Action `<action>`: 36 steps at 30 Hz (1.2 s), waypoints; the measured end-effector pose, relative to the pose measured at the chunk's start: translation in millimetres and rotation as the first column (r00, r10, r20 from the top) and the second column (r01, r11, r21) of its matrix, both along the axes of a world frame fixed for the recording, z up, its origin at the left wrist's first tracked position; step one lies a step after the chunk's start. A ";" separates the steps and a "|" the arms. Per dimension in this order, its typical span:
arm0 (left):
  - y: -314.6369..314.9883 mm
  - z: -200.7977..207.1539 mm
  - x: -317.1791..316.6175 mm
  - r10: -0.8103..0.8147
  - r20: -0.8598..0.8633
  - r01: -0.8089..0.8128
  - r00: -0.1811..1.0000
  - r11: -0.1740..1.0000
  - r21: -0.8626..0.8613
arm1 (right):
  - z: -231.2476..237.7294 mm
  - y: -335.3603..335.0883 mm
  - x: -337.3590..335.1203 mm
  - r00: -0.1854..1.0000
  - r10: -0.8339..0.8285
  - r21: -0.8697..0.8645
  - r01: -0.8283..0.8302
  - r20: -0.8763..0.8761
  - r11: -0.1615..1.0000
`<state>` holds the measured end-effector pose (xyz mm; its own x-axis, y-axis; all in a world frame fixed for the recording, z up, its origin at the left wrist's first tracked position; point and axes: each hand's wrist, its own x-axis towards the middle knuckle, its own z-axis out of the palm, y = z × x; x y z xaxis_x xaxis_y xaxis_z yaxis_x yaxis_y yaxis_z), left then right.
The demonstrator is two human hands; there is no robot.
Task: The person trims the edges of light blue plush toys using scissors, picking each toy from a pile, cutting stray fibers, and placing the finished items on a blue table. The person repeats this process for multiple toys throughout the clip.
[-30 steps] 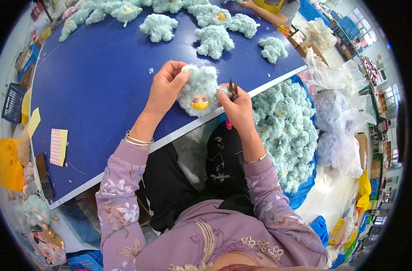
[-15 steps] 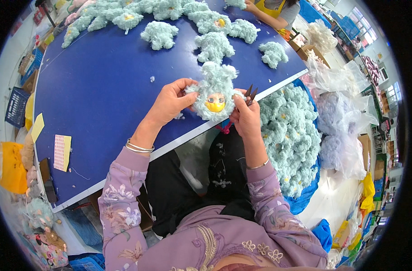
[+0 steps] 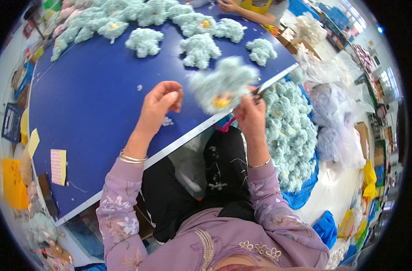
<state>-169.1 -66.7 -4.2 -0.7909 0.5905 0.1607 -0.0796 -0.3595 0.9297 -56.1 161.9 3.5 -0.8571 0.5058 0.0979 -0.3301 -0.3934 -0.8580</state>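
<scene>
A fluffy pale blue-green plush toy (image 3: pixel 226 83) with a yellow-and-skin-toned face patch is smeared by motion above the table's near edge. My right hand (image 3: pixel 251 113) pinches it at its lower right side. The same hand also keeps dark small scissors (image 3: pixel 260 93), their blades poking up beside the fingers. My left hand (image 3: pixel 159 106) hovers over the blue tabletop, apart from the toy, with nothing in it; its fingers are loosely curled and the thumb stands off them.
Similar plush pieces (image 3: pixel 200 50) lie across the far part of the blue table (image 3: pixel 97 113). To the right a blue-lined container (image 3: pixel 289 135) is heaped with more. A person (image 3: pixel 255 11) sits across the table. Clear plastic bags (image 3: pixel 334 122) stand at right; a label sheet (image 3: pixel 58 167) lies left.
My left hand has let go of the plush toy and drawn back left. The right hand has swung the toy slightly up and to the right, tilting it.
</scene>
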 end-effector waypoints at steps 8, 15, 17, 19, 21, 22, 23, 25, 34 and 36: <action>3.4 -5.7 -7.7 0.003 -0.008 -0.003 1.000 0.999 -0.037 | 39.2 78.4 -8.0 0.994 -0.054 0.219 0.033 0.092 0.975; 2.7 -3.2 -8.0 0.027 -0.062 -0.035 0.998 0.990 -0.136 | 1.0 57.0 -126.7 0.969 -0.248 0.925 0.109 -0.017 0.363; 3.7 -5.4 -9.7 0.037 -0.063 -0.046 0.997 0.986 -0.163 | -2.4 57.9 -157.6 0.956 -0.291 0.957 0.115 -0.034 0.265; 2.0 -5.9 -9.9 0.048 -0.085 -0.063 0.995 0.980 -0.188 | -2.1 51.7 -172.3 0.949 -0.281 0.968 -0.072 0.140 0.239; 4.1 -3.1 -8.0 0.067 -0.104 -0.085 0.992 0.979 -0.187 | -10.4 50.6 -182.1 0.952 -0.286 0.966 -0.037 0.113 0.257; 6.8 -3.5 -8.3 0.074 -0.107 -0.093 0.991 0.978 -0.186 | -12.5 51.9 -180.3 0.956 -0.280 0.965 -0.017 0.092 0.261; 5.3 -5.9 -8.9 0.072 -0.103 -0.089 0.992 0.981 -0.174 | -8.5 45.4 -175.6 0.963 -0.260 0.959 0.008 0.069 0.282; 9.0 -7.8 -7.5 0.244 -0.216 -0.279 0.945 0.949 -0.149 | 1.8 32.8 -160.1 0.974 -0.223 0.944 0.048 0.028 0.327; 7.8 2.7 2.0 0.209 -0.188 -0.242 0.960 0.955 -0.173 | 46.0 -22.9 -57.8 0.966 0.148 0.740 -0.256 0.210 0.622; 4.6 1.8 -0.1 0.206 -0.125 -0.220 0.970 0.969 -0.109 | 46.3 -23.6 -50.4 0.959 0.194 0.643 -0.283 0.207 0.712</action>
